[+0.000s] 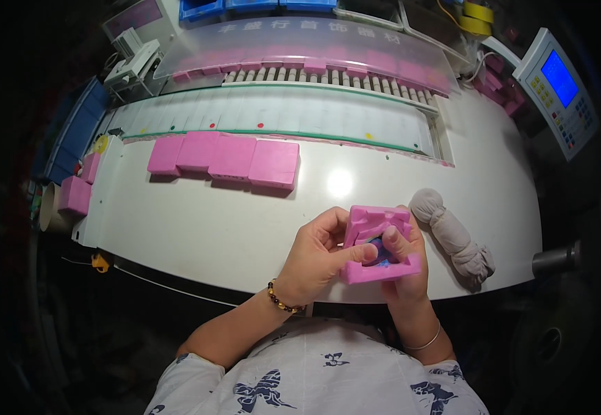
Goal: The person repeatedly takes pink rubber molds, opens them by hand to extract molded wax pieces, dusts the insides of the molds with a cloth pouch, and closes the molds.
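Surroundings: dark workshop, the view bent by the lens, a person in a white top with dark blue butterfly print at the lower edge.
Bench [196,228]: white, curved near edge, it bears nearly everything in view.
Conveyor strip [279,114]: pale, green-edged, running across the back of the bench, marked with small coloured dots.
Clear cover [300,45]: a translucent sheet behind the strip, over rows of pink pieces and white rollers.
Control panel [556,90]: white box with a blue screen and small buttons, tilted, at the far right beyond the bench.
Blue bins [72,128]: stacked at the far left, off the bench.
Row of pink boxes [224,158]: four closed pink square boxes side by side, touching, left of centre on the bench, well apart from the hands.
Spare pink boxes [76,194]: two more at the left end of the bench.
Grey cloth [452,238]: knotted rag lying on the bench just right of the hands.
Open pink box [378,221]: held above the near edge of the bench, lid up, a dark blue item partly hidden inside.
Left hand [317,256]: curled around the box's left side, thumb pressed on its front; beaded bracelet on the wrist.
Right hand [404,259]: grips the box's right side from beneath, thumb reaching into the cavity; thin bangle on the wrist.
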`<action>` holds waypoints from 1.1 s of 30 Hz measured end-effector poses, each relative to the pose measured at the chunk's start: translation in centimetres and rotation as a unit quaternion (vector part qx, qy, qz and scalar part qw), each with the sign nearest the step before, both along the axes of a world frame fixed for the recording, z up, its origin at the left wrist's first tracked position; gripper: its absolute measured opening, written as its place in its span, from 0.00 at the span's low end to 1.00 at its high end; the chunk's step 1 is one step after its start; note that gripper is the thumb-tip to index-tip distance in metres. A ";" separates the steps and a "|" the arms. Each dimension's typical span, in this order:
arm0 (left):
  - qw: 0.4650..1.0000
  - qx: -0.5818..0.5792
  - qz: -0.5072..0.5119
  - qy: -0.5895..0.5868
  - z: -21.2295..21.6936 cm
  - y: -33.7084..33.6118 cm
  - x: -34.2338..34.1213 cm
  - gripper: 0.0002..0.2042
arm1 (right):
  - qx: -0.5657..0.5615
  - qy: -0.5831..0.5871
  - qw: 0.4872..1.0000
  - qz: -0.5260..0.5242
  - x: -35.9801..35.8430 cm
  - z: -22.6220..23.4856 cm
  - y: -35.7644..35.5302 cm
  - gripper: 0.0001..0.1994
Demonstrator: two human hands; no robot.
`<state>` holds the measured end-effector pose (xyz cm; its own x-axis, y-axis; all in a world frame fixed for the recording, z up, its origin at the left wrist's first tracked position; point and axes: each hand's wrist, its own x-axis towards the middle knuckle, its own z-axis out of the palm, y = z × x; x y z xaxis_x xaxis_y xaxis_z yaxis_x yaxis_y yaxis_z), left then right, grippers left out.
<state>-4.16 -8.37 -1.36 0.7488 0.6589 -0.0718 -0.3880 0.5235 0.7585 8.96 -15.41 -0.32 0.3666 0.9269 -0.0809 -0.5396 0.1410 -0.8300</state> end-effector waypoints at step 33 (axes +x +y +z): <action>1.000 -0.006 -0.011 -0.014 0.7 0.4 -1.8 0.13 | 0.036 -0.325 0.944 -0.037 -0.5 -1.2 -1.8 0.11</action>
